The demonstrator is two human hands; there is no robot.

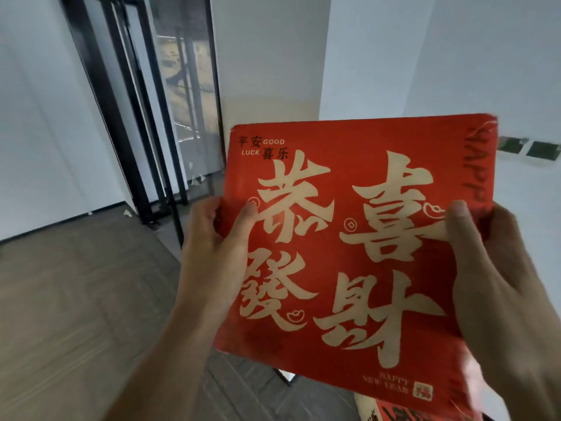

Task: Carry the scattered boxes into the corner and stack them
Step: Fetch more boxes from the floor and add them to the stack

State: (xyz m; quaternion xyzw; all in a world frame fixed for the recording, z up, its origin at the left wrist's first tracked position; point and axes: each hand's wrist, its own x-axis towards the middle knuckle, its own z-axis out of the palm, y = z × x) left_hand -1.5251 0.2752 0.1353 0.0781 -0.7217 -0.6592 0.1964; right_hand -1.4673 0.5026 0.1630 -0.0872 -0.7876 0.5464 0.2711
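The left hand [217, 238] and right hand [488, 268] grip the side edges of the red box [349, 244], thumbs on top, held evenly between them. Just below its near edge a second box [400, 416] shows, and white walls [379, 56] meet beyond.

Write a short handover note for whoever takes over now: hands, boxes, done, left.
Left hand grips the red box at its left edge, thumb on top.
Right hand grips its right edge the same way.
The box is in the air, near the corner of a white wall.
A second box shows partly below it, at the frame's bottom.
Done: this box lifted.
Left: set it down in the corner; other boxes are out of view.
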